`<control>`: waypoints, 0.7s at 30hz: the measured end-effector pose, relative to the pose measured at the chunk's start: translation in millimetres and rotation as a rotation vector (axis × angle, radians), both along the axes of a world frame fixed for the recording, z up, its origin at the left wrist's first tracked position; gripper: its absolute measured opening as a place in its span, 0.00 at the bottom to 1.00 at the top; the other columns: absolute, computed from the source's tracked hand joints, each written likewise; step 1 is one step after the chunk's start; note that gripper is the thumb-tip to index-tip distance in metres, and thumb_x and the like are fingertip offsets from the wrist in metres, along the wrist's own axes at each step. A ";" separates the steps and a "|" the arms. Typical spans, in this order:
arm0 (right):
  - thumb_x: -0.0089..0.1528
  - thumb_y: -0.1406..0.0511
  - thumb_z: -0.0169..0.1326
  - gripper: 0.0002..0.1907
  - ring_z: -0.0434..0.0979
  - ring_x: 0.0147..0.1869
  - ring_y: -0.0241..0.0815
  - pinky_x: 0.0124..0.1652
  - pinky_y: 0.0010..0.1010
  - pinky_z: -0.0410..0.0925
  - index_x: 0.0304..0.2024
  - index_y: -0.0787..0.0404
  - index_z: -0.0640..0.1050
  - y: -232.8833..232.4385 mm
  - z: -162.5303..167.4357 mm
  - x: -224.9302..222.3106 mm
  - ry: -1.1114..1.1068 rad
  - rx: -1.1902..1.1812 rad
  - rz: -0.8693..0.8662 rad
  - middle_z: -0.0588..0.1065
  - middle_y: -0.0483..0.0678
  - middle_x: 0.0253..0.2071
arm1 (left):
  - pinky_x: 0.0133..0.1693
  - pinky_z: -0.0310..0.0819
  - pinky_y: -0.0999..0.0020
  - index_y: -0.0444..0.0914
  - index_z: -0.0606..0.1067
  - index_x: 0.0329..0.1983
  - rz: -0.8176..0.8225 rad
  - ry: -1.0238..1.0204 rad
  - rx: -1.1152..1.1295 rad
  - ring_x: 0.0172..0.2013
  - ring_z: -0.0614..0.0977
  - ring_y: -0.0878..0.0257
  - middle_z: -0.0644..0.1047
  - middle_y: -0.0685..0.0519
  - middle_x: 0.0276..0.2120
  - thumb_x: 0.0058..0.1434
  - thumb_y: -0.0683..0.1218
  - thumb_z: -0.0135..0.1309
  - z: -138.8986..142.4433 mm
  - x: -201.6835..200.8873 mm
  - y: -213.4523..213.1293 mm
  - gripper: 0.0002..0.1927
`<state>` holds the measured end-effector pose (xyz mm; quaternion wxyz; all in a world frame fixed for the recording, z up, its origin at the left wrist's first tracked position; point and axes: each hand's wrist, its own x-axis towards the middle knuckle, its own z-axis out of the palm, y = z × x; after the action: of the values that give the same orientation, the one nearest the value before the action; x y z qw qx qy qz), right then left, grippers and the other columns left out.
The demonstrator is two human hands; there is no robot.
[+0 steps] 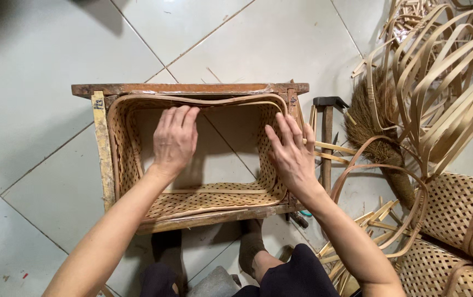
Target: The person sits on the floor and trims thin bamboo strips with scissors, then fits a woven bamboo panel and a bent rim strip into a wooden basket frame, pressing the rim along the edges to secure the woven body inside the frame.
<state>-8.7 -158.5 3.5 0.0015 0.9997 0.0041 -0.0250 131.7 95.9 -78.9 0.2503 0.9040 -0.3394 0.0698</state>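
Here the woven bamboo basket [137,159] sits inside a rectangular wooden frame [189,88] on the tiled floor [38,71], its long axis running left to right and its open mouth facing up. The left hand [175,137] lies flat, grip spread and pinching nothing, with fingertips touching the bamboo rim strip [220,102] along the far wall left of centre. The right hand [291,151], likewise spread and empty, is at the right wall near the far right corner, so it is the nearer hand to the hammer [327,132] and loose bamboo strips [445,77] lying to the right.
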 end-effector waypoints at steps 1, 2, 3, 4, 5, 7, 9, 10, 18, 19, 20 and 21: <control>0.51 0.62 0.64 0.39 0.50 0.79 0.56 0.70 0.58 0.39 0.66 0.60 0.71 0.7 1.0 -4.0 0.075 0.028 -0.013 0.57 0.61 0.74 | 0.61 0.73 0.51 0.33 0.74 0.57 -0.004 -0.013 0.019 0.54 0.78 0.46 0.76 0.42 0.52 0.64 0.38 0.53 -3.0 -1.1 0.2 0.17; 0.53 0.62 0.62 0.39 0.47 0.81 0.56 0.70 0.59 0.36 0.67 0.60 0.70 1.1 1.6 -6.7 0.106 -0.109 0.023 0.54 0.62 0.76 | 0.59 0.75 0.52 0.32 0.74 0.57 -0.002 -0.020 0.032 0.53 0.78 0.44 0.76 0.41 0.52 0.63 0.38 0.53 -6.7 -3.7 -1.2 0.18; 0.55 0.63 0.61 0.38 0.43 0.82 0.56 0.71 0.60 0.32 0.69 0.59 0.69 0.8 1.5 -6.8 0.131 -0.247 0.063 0.51 0.62 0.78 | 0.56 0.77 0.54 0.32 0.74 0.57 0.003 -0.032 0.044 0.53 0.79 0.43 0.75 0.40 0.52 0.62 0.37 0.52 -10.9 -4.8 -2.8 0.19; 0.57 0.63 0.59 0.38 0.39 0.84 0.56 0.72 0.60 0.29 0.71 0.59 0.67 0.3 1.0 -5.5 0.151 -0.386 0.103 0.48 0.63 0.79 | 0.54 0.78 0.55 0.31 0.74 0.56 0.011 -0.047 0.056 0.52 0.79 0.42 0.75 0.39 0.52 0.61 0.37 0.52 -15.1 -5.4 -4.1 0.19; 0.56 0.64 0.58 0.39 0.38 0.83 0.57 0.71 0.61 0.27 0.71 0.58 0.66 0.5 0.6 -5.2 0.189 -0.440 0.117 0.47 0.64 0.79 | 0.52 0.79 0.56 0.30 0.74 0.56 0.009 -0.030 0.062 0.52 0.79 0.41 0.75 0.37 0.52 0.61 0.36 0.51 -19.2 -5.0 -5.2 0.19; 0.53 0.65 0.56 0.42 0.35 0.82 0.61 0.69 0.63 0.24 0.72 0.57 0.65 1.3 -0.5 -5.1 0.273 -0.540 0.147 0.46 0.67 0.78 | 0.48 0.81 0.59 0.28 0.74 0.57 0.006 0.014 0.082 0.52 0.79 0.41 0.75 0.34 0.52 0.60 0.34 0.50 -25.9 -2.6 -6.5 0.20; 0.54 0.65 0.57 0.42 0.35 0.82 0.61 0.69 0.64 0.24 0.72 0.57 0.64 2.6 -2.4 -5.3 0.282 -0.539 0.134 0.46 0.68 0.78 | 0.47 0.81 0.61 0.27 0.74 0.55 -0.001 0.033 0.085 0.51 0.80 0.43 0.75 0.36 0.49 0.61 0.32 0.49 -29.6 1.2 -8.0 0.18; 0.54 0.65 0.57 0.42 0.34 0.82 0.62 0.69 0.65 0.24 0.72 0.57 0.64 3.4 -3.4 -5.5 0.289 -0.539 0.131 0.46 0.69 0.77 | 0.46 0.81 0.62 0.26 0.74 0.54 -0.002 0.045 0.085 0.51 0.80 0.45 0.75 0.36 0.48 0.61 0.32 0.49 -30.2 2.5 -9.3 0.17; 0.52 0.68 0.60 0.44 0.31 0.80 0.67 0.65 0.68 0.21 0.71 0.59 0.63 14.8 -15.3 16.4 0.473 -0.703 0.145 0.46 0.68 0.76 | 0.45 0.78 0.60 0.35 0.76 0.39 -0.055 0.004 0.197 0.42 0.79 0.54 0.76 0.46 0.37 0.52 0.37 0.55 -18.2 10.4 -18.4 0.10; 0.53 0.68 0.60 0.42 0.31 0.81 0.67 0.66 0.69 0.21 0.70 0.60 0.65 18.1 -15.6 20.2 0.467 -0.709 0.147 0.48 0.68 0.77 | 0.45 0.78 0.60 0.36 0.76 0.38 -0.058 0.020 0.219 0.42 0.79 0.54 0.76 0.47 0.36 0.52 0.38 0.56 -17.5 11.2 -18.7 0.10; 0.53 0.67 0.60 0.42 0.31 0.81 0.67 0.65 0.69 0.20 0.71 0.61 0.64 21.5 -15.3 24.4 0.503 -0.721 0.153 0.48 0.67 0.76 | 0.44 0.78 0.61 0.36 0.77 0.38 -0.066 0.010 0.250 0.41 0.80 0.54 0.77 0.47 0.36 0.52 0.38 0.56 -17.3 12.1 -19.3 0.09; 0.54 0.66 0.60 0.42 0.31 0.81 0.67 0.65 0.68 0.20 0.71 0.61 0.63 25.3 -14.5 28.2 0.542 -0.733 0.160 0.49 0.66 0.76 | 0.43 0.78 0.61 0.37 0.77 0.37 -0.075 0.002 0.281 0.40 0.81 0.54 0.78 0.47 0.36 0.53 0.39 0.56 -17.8 13.3 -20.3 0.08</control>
<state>19.5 -133.2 -11.1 0.3556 0.8872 0.0723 -0.2850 144.9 75.6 -96.7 0.1243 0.9170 -0.3788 0.0113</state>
